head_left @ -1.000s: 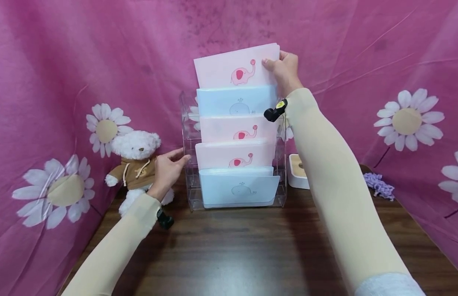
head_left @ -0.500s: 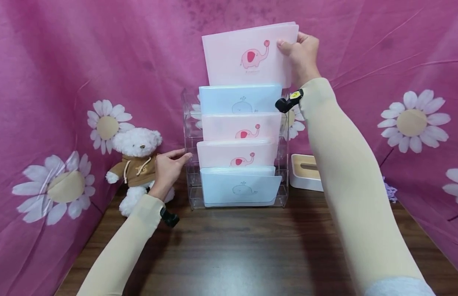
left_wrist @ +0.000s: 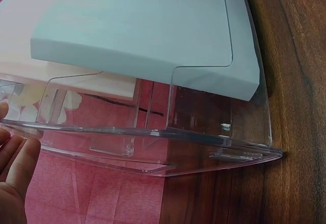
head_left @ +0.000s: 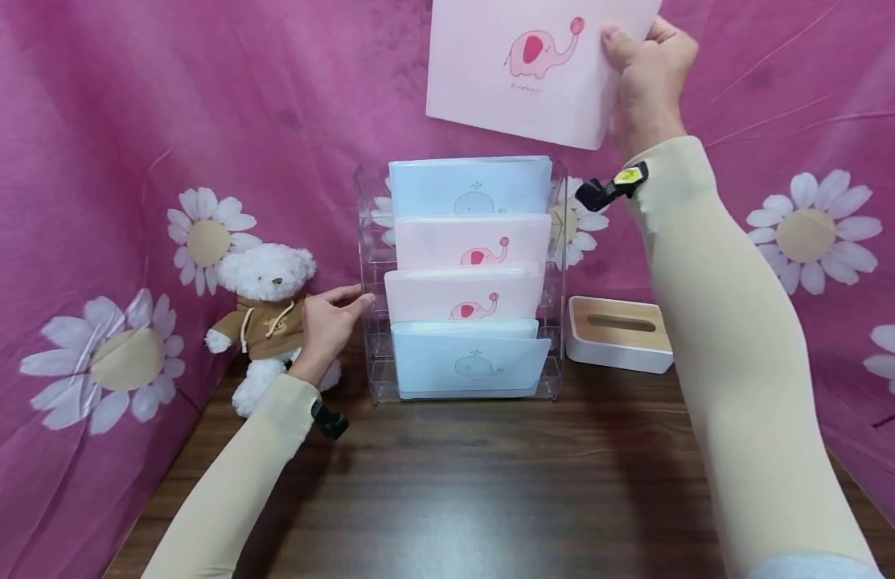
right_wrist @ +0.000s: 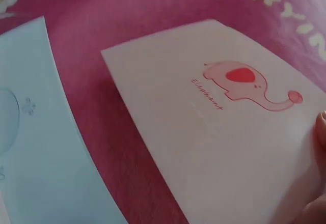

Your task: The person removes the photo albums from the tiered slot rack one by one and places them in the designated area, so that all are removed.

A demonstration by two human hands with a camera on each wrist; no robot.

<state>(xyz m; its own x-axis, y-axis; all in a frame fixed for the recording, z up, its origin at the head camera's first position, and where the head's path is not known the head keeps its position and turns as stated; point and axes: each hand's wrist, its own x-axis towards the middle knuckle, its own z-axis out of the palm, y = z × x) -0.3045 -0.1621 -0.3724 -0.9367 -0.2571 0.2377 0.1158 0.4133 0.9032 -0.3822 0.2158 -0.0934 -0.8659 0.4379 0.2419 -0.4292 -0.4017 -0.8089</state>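
Observation:
A clear plastic tiered rack (head_left: 375, 378) stands upright on the table, its tiers filled with pink elephant folders and pale blue whale folders. At its left side, my left hand (head_left: 330, 322) pinches the side panel's edge between thumb and fingers; fingertips (left_wrist: 23, 165) show beside that edge in the left wrist view. High above the rack, my right hand (head_left: 653, 84) grips a pink folder (head_left: 483, 80) by its right edge, thumb in front. The folder is tilted, and its top is cut off in the head view. Below it, a blue folder (head_left: 433, 189) fills the rear visible tier.
A white teddy bear (head_left: 269, 330) in a brown hoodie sits left of the rack, behind my left hand. Right of the rack lies a white tissue box (head_left: 613, 358) with a wooden lid. Pink flowered cloth (head_left: 288, 104) hangs behind the wooden table (head_left: 454, 482).
My right hand has lifted the pink folder up and to the right, out of the rack's back tier and away from the other folders. The left hand keeps its place on the rack.

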